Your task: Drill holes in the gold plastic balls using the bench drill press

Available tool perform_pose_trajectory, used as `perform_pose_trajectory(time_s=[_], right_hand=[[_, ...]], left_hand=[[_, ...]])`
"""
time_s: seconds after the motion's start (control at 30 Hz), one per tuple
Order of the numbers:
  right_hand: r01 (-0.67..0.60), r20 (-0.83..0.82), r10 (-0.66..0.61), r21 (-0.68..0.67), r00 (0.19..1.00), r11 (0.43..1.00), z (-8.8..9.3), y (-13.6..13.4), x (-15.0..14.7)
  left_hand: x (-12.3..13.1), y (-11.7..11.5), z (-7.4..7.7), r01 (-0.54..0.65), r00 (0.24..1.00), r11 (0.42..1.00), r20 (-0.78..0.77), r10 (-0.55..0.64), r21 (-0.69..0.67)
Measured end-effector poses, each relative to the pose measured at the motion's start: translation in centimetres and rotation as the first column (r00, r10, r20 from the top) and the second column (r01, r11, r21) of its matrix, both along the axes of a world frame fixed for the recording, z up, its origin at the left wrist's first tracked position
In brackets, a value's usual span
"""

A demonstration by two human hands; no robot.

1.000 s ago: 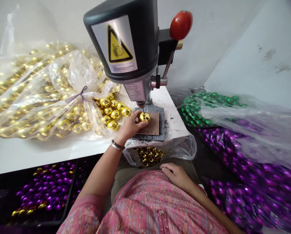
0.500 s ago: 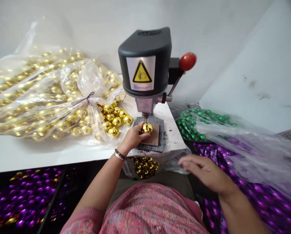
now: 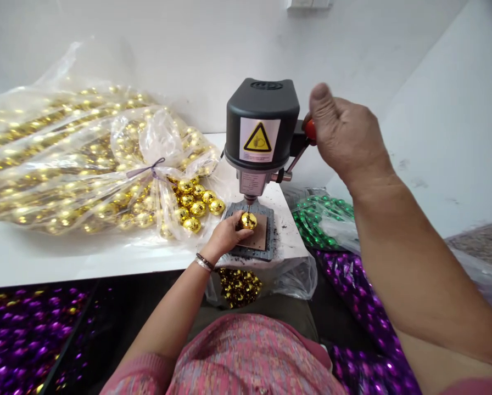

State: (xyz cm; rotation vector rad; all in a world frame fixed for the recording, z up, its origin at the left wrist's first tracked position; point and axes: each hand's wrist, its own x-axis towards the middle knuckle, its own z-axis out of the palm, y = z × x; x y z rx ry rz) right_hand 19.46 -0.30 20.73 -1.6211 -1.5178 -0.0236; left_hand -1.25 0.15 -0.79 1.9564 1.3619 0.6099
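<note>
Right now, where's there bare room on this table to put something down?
The widest bare patch is the white tabletop along the front edge, between the plastic bag of gold balls and your left hand. A narrower strip lies right of the drill press's base plate, with dark shavings. Crowded: around the loose gold balls beside the plate.

Bagged baubles [image 3: 77,159] left of bench drill [image 3: 262,129]

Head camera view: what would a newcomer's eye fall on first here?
The black bench drill stands mid-picture, the right hand gripping its red knob. Beneath the bit, the left hand holds a gold bauble. A bulging bag of gold baubles lies left; purple baubles glitter low on the right.
</note>
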Motion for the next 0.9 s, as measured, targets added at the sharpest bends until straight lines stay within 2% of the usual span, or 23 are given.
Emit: perform_pose_trajectory(time_s=[0.1,0.17,0.3,0.43,0.73,0.9], right_hand=[[0.056,0.016,-0.055,-0.036,0.998,0.998,0.1,0.1,-1.0],[0.085,0.007,-0.085,0.001,0.996,0.996,-0.5,-0.8,-1.5],[0.091,0.091,-0.111,0.201,0.990,0.975,-3.4,-4.1,-2.4],[0.054,0.245,-0.137,0.317,0.960,0.947,-6.8,-6.4,-2.9],[-0.088,0.437,-0.158,0.492,0.886,0.866,-11.6,-6.5,-2.6],[-0.096,0.434,-0.161,0.512,0.887,0.854,-13.3,-6.5,-2.5]], left_hand=[[0.1,0.0,0.0,0.001,1.000,1.000,-0.016,-0.001,-0.004],[0.1,0.0,0.0,0.012,1.000,1.000,-0.014,-0.012,-0.003],[0.1,0.0,-0.1,0.029,1.000,1.000,0.004,-0.029,-0.001],[0.0,0.1,-0.5,0.027,0.999,1.000,0.018,-0.027,0.003],[0.1,0.0,-0.7,0.021,0.999,1.000,0.041,-0.021,0.007],[0.2,-0.3,-0.4,0.020,0.999,1.000,0.037,-0.021,0.020]])
